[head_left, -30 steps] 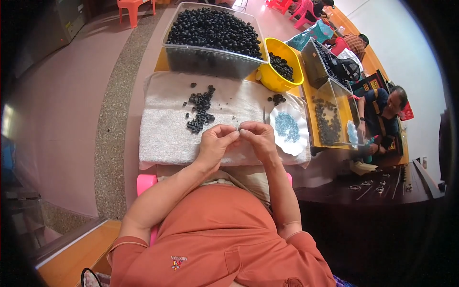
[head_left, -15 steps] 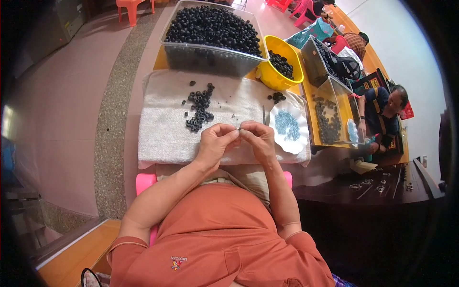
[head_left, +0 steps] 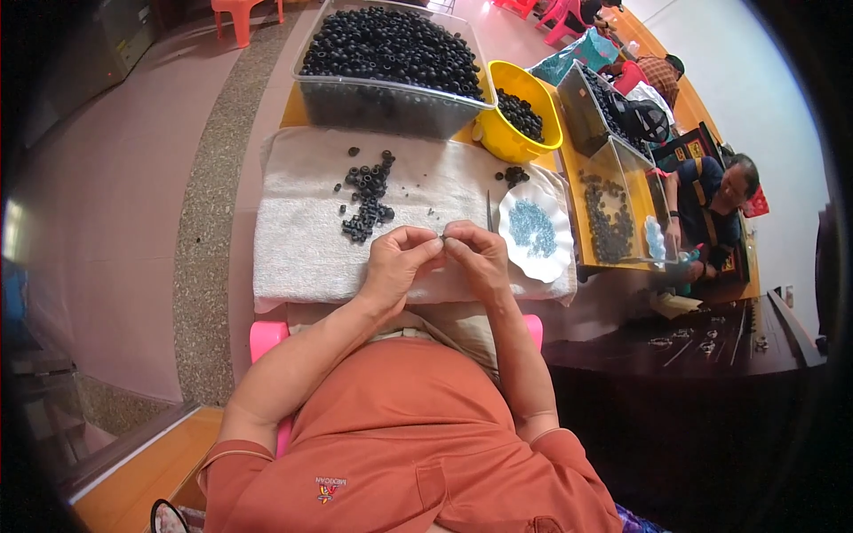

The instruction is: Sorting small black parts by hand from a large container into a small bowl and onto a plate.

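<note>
My left hand (head_left: 400, 266) and my right hand (head_left: 480, 260) meet over the near part of a white towel (head_left: 298, 253). Thumb and fingertips of both are pinched together around a tiny dark piece, too small and covered to name. Beyond my left hand lies a loose pile of short black ring-shaped parts (head_left: 366, 197). A white scalloped plate (head_left: 544, 268) close to my right hand holds many tiny light-blue pieces (head_left: 530, 227). Between that hand and the plate's far side rests a slender dark pointed tool (head_left: 489, 211). Several more black parts (head_left: 513, 175) lie behind the plate.
Behind the towel stand a large clear bin (head_left: 391, 111) full of black parts and a yellow bucket (head_left: 550, 133) with more. Further bins (head_left: 577, 108) line the right side, where a co-worker (head_left: 711, 200) sits. A red-orange stool (head_left: 240, 19) is far left.
The view has shifted slightly, so the table things sit a little higher and further left. Both hands keep their pinch at nearly the same place, with only small finger movement.
</note>
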`<state>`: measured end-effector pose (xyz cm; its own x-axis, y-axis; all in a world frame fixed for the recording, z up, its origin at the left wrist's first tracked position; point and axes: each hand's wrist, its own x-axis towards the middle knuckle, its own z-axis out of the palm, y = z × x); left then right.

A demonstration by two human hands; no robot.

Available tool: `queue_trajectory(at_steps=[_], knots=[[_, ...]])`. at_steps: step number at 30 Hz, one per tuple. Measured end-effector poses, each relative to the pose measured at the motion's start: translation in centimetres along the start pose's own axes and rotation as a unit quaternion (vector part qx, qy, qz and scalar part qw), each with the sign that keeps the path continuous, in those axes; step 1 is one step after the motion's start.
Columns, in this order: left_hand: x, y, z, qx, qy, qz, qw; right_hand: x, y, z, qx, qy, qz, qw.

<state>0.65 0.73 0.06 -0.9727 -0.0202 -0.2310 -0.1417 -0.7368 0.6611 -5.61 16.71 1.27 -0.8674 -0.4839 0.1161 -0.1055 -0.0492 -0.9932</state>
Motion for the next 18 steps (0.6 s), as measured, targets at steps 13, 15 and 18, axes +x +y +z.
queue_trajectory(at_steps=[13,15,18], knots=[[0.0,0.2,0.1,0.010,-0.012,-0.005,1.000,-0.3,0.4,0.2,0.020,0.034,-0.004,0.999],[-0.1,0.3,0.2,0.011,-0.012,-0.009,1.000,-0.4,0.8,0.3,0.016,0.044,-0.006,0.999],[0.0,0.3,0.1,0.005,-0.013,-0.012,1.000,-0.4,1.4,0.5,0.016,0.054,-0.048,0.997]])
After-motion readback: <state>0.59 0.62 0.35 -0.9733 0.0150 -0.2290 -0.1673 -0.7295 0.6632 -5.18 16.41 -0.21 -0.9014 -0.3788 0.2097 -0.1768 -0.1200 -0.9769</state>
